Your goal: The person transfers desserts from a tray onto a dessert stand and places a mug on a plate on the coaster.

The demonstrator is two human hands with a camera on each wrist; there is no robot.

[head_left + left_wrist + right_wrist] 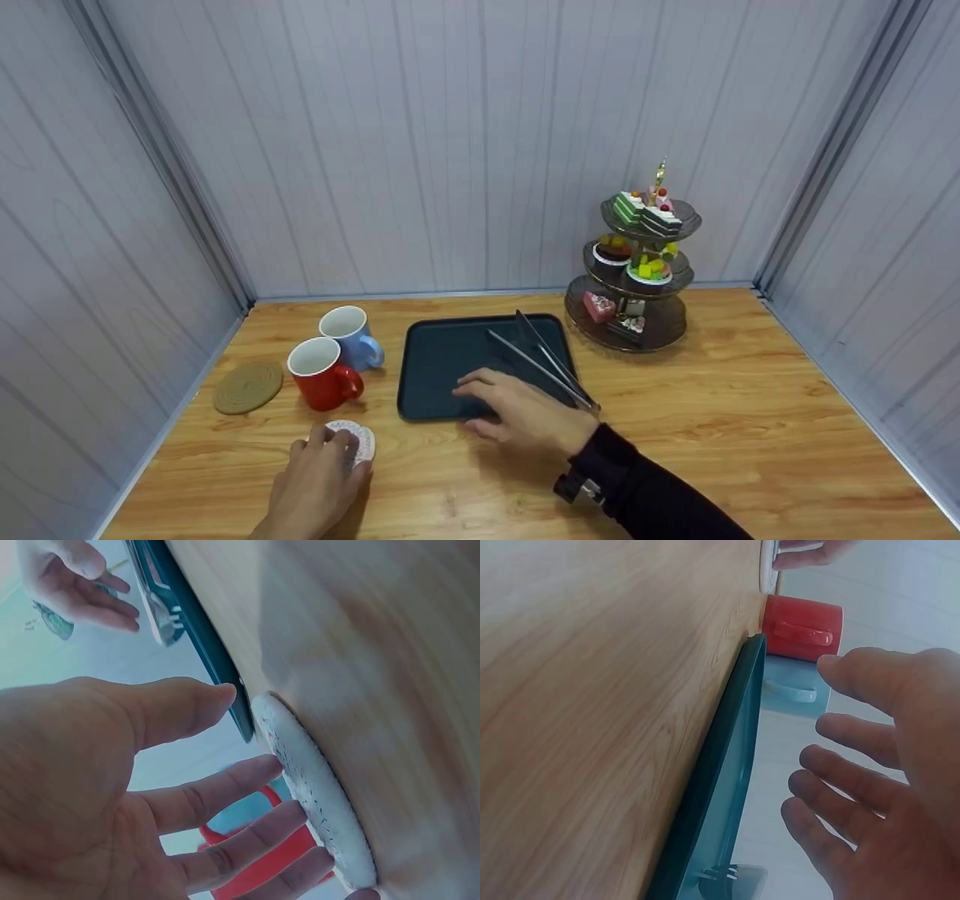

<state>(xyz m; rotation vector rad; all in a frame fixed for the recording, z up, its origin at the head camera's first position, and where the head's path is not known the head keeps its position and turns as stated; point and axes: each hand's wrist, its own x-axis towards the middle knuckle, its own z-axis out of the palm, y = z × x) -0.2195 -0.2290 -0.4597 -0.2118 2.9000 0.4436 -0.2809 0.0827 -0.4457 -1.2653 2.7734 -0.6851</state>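
My left hand touches a white patterned coaster with its fingertips. In the left wrist view the coaster lies flat on the table, and the thumb stands apart from it. The right hand hovers over the front edge of a dark rectangular tray, fingers spread and holding nothing. Metal tongs lie across the tray's right side, partly hidden by that hand. Just beyond the left hand stand a red mug and a light blue mug, both upright.
A round tan woven coaster lies left of the mugs. At the back right stands a three-tier stand bearing several cakes and cupcakes. Pale panel walls enclose the wooden table at the back and sides.
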